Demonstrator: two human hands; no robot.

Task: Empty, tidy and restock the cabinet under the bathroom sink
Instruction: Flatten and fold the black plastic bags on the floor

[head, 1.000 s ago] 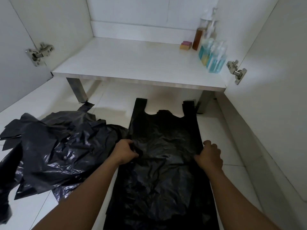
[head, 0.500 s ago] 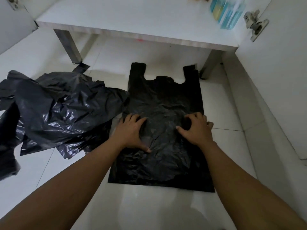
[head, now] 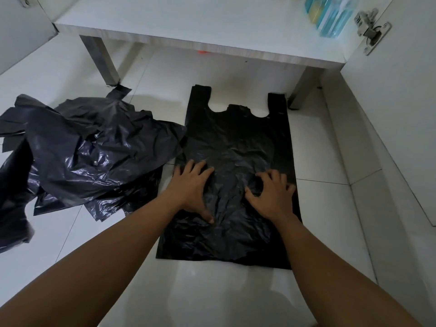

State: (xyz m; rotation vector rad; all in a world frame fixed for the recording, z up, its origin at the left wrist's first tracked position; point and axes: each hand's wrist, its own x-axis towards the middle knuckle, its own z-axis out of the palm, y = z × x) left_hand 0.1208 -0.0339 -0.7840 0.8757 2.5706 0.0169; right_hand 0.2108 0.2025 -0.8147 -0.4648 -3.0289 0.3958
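Observation:
A black plastic carrier bag (head: 236,142) lies flat on the white tiled floor, its two handles pointing toward the cabinet. My left hand (head: 192,188) presses flat on the bag's left half with fingers spread. My right hand (head: 271,194) rests on the right half, palm down, fingers slightly bent against the plastic. A crumpled heap of several more black bags (head: 82,156) lies to the left, its edge touching the flat bag.
The cabinet's white bottom shelf (head: 188,22) stands on metal legs (head: 103,62) just beyond the bag. Blue and yellow bottles (head: 330,15) sit at its right end. An open door with a hinge (head: 370,31) stands at the right.
My hands moved from the bag's side edges inward and now lie flat on its middle. The view tilted down, so the bag's bottom edge shows.

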